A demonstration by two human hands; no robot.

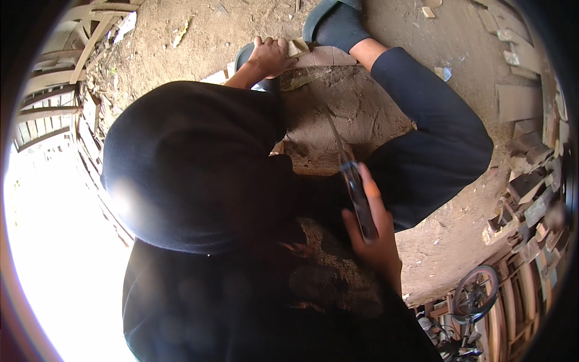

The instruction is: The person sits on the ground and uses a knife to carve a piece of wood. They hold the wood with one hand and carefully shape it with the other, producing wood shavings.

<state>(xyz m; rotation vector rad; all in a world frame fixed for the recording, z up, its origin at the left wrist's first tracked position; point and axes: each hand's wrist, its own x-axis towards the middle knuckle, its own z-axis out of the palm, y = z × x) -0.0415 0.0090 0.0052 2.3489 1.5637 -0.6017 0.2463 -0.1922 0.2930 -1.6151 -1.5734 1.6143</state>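
Note:
My right hand point(377, 229) is wrapped round the dark handle of a hand saw point(357, 196). From the handle its thin blade slants up and away toward a pale wooden piece point(329, 56) lying on the ground between my feet; the blade's far end is hard to make out. My left hand point(269, 57) is closed over a small wooden block point(297, 47) at the left end of that piece, with the fingers bent. One dark shoe point(338, 27) stands by the wood's right end, and the other foot is mostly hidden behind my left hand.
Stacked timber offcuts point(531, 181) line the right side. A bicycle wheel point(475, 294) and more boards stand at the lower right. Wooden slats point(51, 96) rise at the left beside strong glare. Small scraps lie on the dirt floor point(211, 36).

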